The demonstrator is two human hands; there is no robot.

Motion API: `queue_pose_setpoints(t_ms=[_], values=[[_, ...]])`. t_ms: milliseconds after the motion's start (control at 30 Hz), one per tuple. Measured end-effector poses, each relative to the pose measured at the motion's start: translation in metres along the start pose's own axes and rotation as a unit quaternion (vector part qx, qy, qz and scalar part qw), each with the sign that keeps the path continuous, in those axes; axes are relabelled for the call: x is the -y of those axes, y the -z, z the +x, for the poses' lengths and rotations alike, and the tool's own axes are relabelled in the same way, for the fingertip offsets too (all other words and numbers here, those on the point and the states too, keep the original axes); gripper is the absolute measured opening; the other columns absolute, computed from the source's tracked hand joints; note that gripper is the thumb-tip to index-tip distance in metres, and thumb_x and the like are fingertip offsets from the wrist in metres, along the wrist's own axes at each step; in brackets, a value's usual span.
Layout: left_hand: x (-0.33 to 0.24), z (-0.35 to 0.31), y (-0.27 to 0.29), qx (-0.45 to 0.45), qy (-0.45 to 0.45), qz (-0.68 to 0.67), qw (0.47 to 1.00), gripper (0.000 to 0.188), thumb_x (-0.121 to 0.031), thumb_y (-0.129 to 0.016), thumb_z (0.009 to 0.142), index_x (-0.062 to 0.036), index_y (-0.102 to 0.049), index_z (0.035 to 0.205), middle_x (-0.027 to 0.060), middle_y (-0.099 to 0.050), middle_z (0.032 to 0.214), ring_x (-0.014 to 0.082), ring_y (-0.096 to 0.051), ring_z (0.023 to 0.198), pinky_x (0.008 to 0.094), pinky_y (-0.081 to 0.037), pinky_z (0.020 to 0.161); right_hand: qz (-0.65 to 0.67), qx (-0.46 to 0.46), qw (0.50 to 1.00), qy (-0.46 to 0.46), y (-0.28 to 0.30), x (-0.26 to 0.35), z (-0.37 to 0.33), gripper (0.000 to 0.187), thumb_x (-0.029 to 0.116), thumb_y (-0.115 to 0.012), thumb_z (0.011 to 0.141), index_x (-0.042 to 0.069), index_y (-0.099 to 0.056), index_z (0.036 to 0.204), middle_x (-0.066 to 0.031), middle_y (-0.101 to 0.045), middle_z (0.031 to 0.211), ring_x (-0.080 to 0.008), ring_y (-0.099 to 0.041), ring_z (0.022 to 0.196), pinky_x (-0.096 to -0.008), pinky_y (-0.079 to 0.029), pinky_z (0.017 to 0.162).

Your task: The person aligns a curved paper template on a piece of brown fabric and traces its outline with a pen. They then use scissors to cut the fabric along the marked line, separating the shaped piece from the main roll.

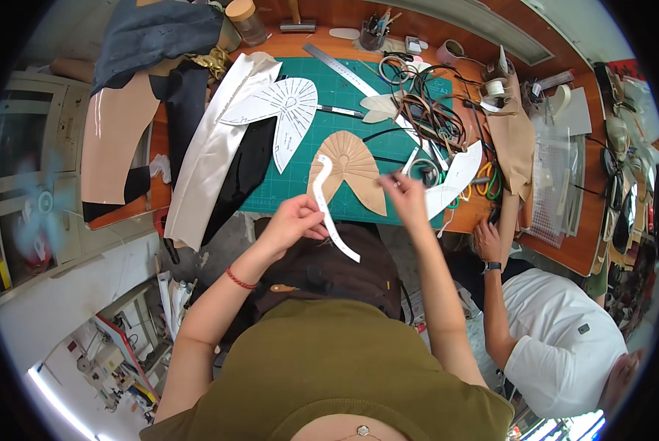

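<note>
My left hand pinches a narrow, curved white strip, like a paper pattern piece, which hangs over the near edge of the table. The strip's upper end overlaps a tan leather piece with two rounded lobes and pleat-like lines fanning from its top. This leather lies on a green cutting mat. Just right of its right lobe is my right hand, fingers drawn together; anything between them is too small to make out. Beyond the leather lies a white paper pattern of similar shape, marked with radiating lines, and beside it a black-and-white pen.
A metal ruler, tangled dark cords and scissors crowd the mat's right side. Cream material and black sheets lie left. On the right, a person in a white shirt rests a hand at the table edge.
</note>
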State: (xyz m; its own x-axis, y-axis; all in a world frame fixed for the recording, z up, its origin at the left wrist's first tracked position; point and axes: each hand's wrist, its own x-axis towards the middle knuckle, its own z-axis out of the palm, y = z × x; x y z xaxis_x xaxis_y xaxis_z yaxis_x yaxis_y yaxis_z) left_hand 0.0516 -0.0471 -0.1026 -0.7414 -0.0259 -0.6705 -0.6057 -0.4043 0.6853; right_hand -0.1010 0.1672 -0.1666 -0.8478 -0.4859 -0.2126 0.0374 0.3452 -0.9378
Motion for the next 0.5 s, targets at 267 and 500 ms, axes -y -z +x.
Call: queue_pose_setpoints(t_ms=[267, 500], values=[[0.047, 0.062, -0.027, 0.096, -0.009, 0.042, 0.994, 0.010, -0.009, -0.057, 0.095, 0.0003, -0.054, 0.096, 0.0106, -0.067, 0.089, 0.0173, -0.068, 0.079, 0.0283, -0.056, 0.069, 0.160, -0.031, 0.977, -0.136, -0.051, -0.006, -0.035, 0.013, 0.006, -0.070, 0.086, -0.004, -0.069, 0.093, 0.0010, -0.066, 0.076, -0.0031, -0.054, 0.065, -0.0198, -0.043, 0.057], [0.039, 0.152, 0.039, -0.046, -0.411, 0.594, 0.690, 0.043, -0.014, -0.069, 0.079, -0.0054, -0.057, 0.120, 0.0100, -0.055, 0.127, 0.0308, -0.051, 0.119, 0.0470, -0.041, 0.099, 0.100, -0.044, 0.972, -0.209, -0.036, -0.055, 0.002, 0.012, 0.008, -0.071, 0.085, -0.003, -0.069, 0.089, 0.0023, -0.063, 0.071, -0.0027, -0.051, 0.061, -0.0189, -0.039, 0.054]])
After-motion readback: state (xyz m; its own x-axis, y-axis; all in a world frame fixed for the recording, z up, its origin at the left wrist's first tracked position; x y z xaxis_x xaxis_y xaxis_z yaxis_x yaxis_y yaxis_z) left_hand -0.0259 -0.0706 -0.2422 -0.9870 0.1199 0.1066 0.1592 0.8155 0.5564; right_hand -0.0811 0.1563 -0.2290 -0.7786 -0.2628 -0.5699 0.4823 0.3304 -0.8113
